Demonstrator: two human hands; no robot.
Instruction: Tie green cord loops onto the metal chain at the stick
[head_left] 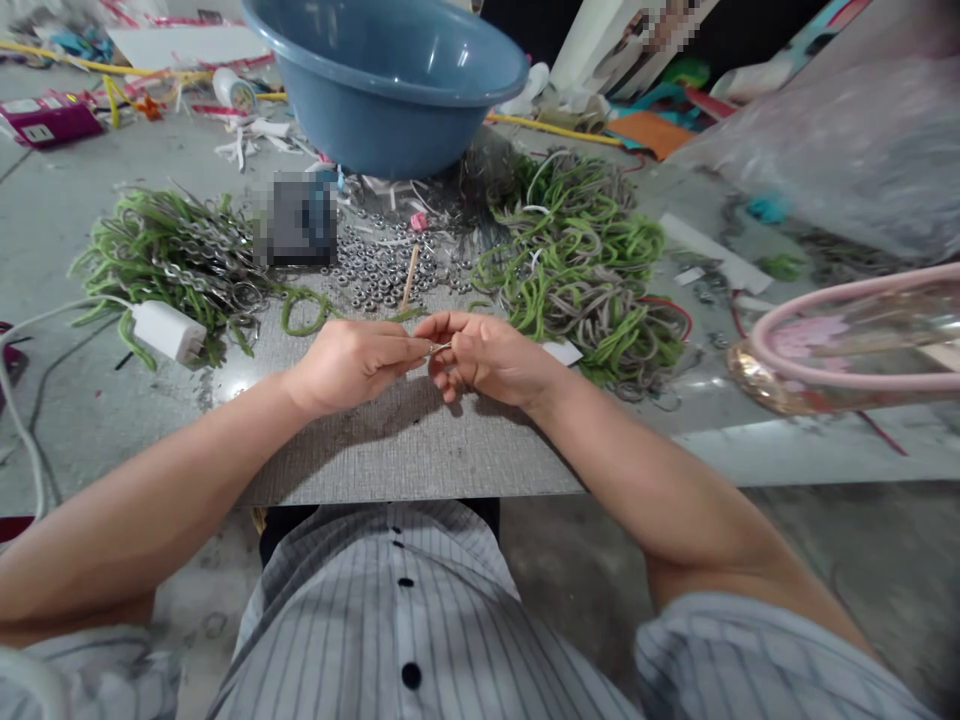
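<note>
Both hands meet over the front middle of the table. My left hand [360,362] pinches with thumb and forefinger, and my right hand [491,355] pinches opposite it. Between the fingertips shows a small thin metal piece [439,349], too small to name. Just beyond my left hand lies a green cord loop [304,312]. A thin wooden stick [410,280] and a heap of small silver metal rings [371,262] lie past my fingertips. To the right of my right hand sits a pile of green and grey cords [592,260].
A bundle of green cords with metal chains [176,250] lies left, a white charger plug [169,331] in front of it. A large blue basin [390,95] stands behind the rings. At right are a pink-rimmed clear bag [855,345] and plastic wrapping [832,160]. The table edge [420,500] runs before me.
</note>
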